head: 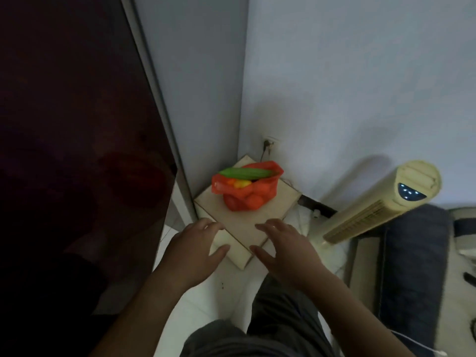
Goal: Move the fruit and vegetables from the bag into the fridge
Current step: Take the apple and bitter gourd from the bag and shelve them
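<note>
In the corner by the wall, in the head view, a red bag (248, 195) sits on a small pale worktop (244, 225). A long green vegetable (244, 173) lies across the mouth of the bag, and yellow fruit (240, 183) and orange pieces show inside. The left hand (195, 248) and the right hand (286, 251) hover at the near edge of the worktop, fingers loose and spread, holding nothing. The dark fridge door (77, 124) on the left is closed. A tower fan (381, 210) stands on the right.
</note>
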### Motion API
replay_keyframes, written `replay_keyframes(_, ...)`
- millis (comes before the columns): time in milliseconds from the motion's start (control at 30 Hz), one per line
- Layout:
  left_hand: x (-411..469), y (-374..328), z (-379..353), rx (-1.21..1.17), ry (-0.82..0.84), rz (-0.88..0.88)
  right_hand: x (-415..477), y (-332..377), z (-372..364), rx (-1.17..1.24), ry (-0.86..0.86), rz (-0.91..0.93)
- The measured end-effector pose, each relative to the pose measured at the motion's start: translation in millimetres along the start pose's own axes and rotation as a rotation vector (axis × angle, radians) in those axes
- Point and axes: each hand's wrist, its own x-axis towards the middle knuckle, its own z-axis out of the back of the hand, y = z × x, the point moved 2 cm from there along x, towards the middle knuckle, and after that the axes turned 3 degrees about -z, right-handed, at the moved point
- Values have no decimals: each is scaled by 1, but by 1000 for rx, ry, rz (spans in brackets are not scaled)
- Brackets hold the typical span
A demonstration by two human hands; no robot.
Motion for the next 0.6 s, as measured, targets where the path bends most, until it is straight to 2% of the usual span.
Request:
replay_keyframes(367, 179, -26, 1, 26, -16, 105, 158, -99, 58, -49, 66, 195)
replay_keyframes(600, 259, -12, -5, 36, -46, 228, 245, -156, 55, -58, 170, 280)
